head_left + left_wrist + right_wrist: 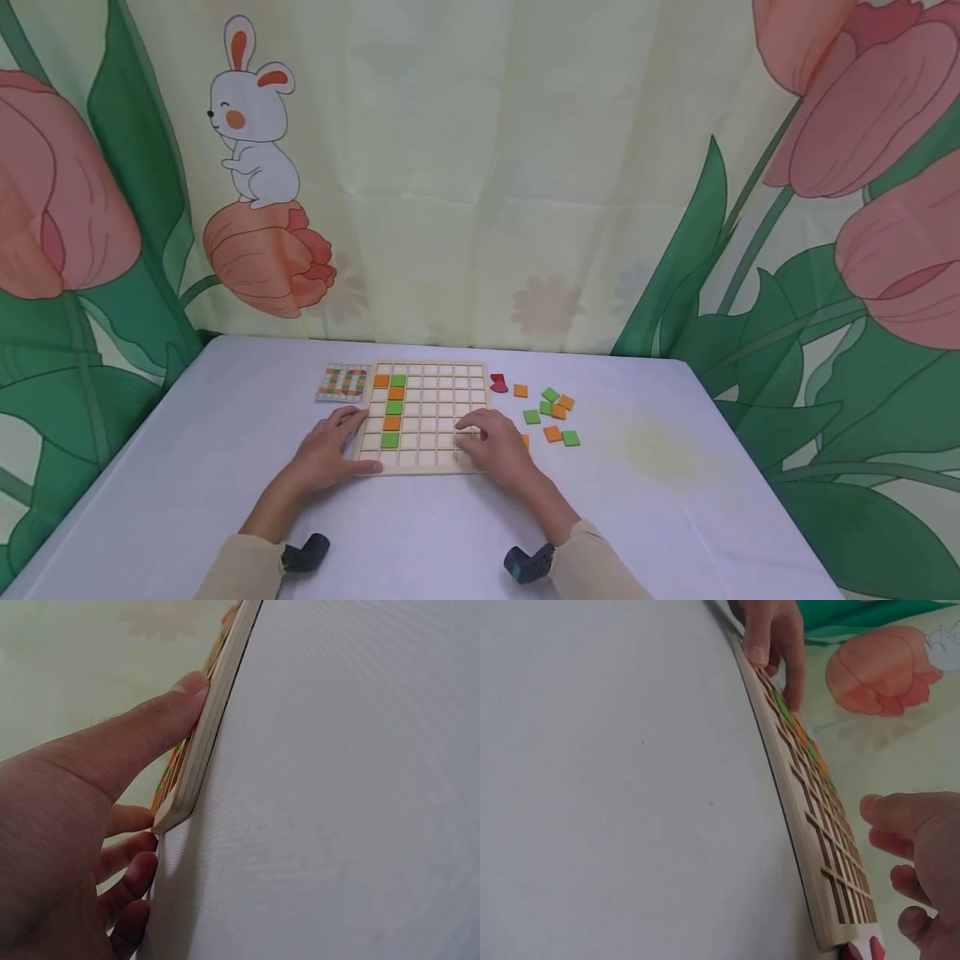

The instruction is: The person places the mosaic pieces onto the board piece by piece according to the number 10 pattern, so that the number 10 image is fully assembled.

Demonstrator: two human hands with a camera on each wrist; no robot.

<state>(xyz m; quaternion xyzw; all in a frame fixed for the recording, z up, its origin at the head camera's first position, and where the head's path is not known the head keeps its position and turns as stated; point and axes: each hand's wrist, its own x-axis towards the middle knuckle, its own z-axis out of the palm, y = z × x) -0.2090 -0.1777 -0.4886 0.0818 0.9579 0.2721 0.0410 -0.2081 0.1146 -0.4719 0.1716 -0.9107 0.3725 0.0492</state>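
Observation:
A wooden grid board [442, 470] lies flat, with orange and green square tiles in its left columns. My left hand [327, 450] is at its front left corner. The left thumb [161, 720] lies straight on the front rim, and the other fingers touch the left side. Over the right part of the board is my right hand [495, 446], its thumb and fingers loosely bent and apart. In the right wrist view no tile shows in the right hand [930, 847]. An orange tile [526, 442] is partly hidden behind that hand.
A patterned card [342, 383] with coloured squares lies left of the board. To the right are a red piece [498, 384], a lone orange tile [521, 390] and several loose tiles, among them a green tile [532, 417]. A printed curtain [495, 183] hangs behind the white table [660, 517].

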